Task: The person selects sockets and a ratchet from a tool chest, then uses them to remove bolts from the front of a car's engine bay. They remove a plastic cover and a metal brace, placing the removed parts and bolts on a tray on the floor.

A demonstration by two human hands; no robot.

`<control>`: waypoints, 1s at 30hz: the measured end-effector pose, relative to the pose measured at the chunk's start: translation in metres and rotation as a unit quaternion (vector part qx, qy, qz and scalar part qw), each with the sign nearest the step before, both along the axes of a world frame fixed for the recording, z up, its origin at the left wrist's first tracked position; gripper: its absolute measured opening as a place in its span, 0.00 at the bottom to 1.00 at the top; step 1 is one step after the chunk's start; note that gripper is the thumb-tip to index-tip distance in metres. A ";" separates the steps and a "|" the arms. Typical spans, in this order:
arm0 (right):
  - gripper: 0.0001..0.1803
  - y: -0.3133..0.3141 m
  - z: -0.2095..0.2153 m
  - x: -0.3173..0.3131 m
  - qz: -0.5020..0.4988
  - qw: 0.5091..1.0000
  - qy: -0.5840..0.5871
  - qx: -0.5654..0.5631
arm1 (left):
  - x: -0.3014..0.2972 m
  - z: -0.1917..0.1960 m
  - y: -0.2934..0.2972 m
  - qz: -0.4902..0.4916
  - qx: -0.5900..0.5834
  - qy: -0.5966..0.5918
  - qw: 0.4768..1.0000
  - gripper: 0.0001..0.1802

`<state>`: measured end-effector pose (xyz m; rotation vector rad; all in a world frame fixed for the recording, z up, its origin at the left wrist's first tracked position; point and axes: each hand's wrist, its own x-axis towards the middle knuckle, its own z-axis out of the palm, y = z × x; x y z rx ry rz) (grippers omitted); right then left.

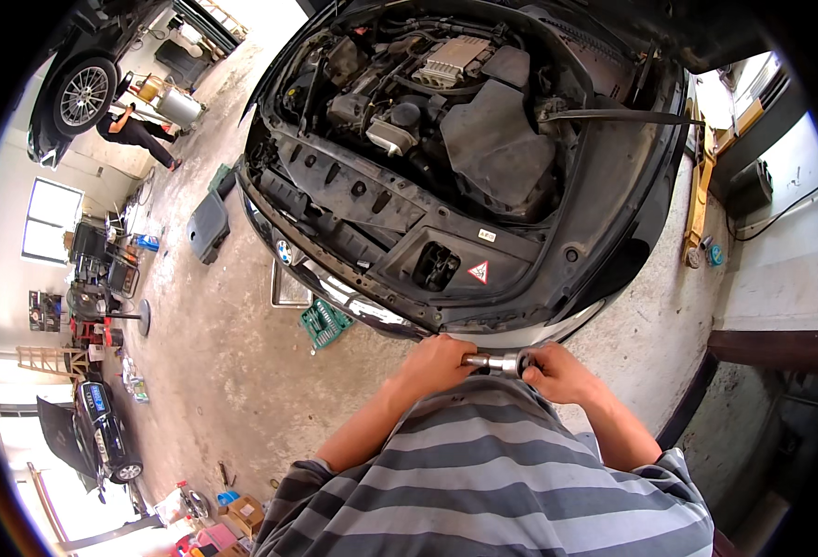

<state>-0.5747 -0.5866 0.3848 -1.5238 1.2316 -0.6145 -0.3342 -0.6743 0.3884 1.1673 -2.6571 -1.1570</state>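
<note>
In front of my striped shirt, my two hands hold a silver ratchet wrench fitted with a socket piece, level with the car's front edge. My left hand is closed around the narrower end. At the thick round head, my right hand is closed, with the thumb near the head. The handle is mostly hidden. Just beyond stands a black car with its hood up and its engine uncovered.
A green socket set case lies open on the floor beside the bumper, near a metal tray. A dark plastic cover is farther left. A yellow jack stands at right. Another person is by a raised car at far left.
</note>
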 end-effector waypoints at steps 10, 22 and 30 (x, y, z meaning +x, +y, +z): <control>0.39 0.012 -0.027 0.002 -0.002 0.999 -0.046 -0.020 | 0.005 0.004 0.007 -0.043 0.012 -0.006 0.999 0.05; 0.36 -0.002 -0.009 0.016 -0.005 0.992 -0.125 -0.015 | 0.002 -0.014 0.028 0.075 -0.148 0.019 0.986 0.05; 0.31 0.011 -0.003 0.017 -0.003 0.992 -0.120 0.029 | -0.004 -0.026 0.034 0.040 -0.113 0.062 0.991 0.02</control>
